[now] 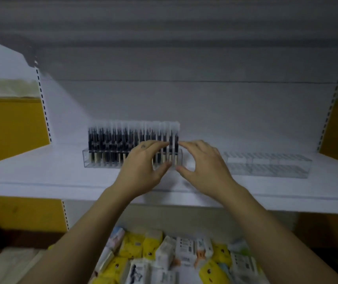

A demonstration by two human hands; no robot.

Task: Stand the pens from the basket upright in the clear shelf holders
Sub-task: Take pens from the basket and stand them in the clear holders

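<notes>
A clear holder (pixel 94 160) stands on the white shelf (pixel 41 173), packed with several upright black pens with clear caps (pixel 123 138). Both my hands flank the last two pens (pixel 174 140) at the holder's right end. My left hand (pixel 141 167) curves in from the left, its fingertips and thumb against those pens. From the right comes my right hand (pixel 205 167), with its index tip near the pens' upper part and its thumb low by the holder's end. Neither hand closes round a pen. A second clear holder (pixel 266 165) lies empty to the right. The basket is out of view.
Below the shelf lies a heap of yellow and white packets (pixel 174 257). Slotted uprights (pixel 43 103) frame the white back panel, and yellow side panels (pixel 10 124) stand at both ends. Another shelf overhangs above. The picture is blurred.
</notes>
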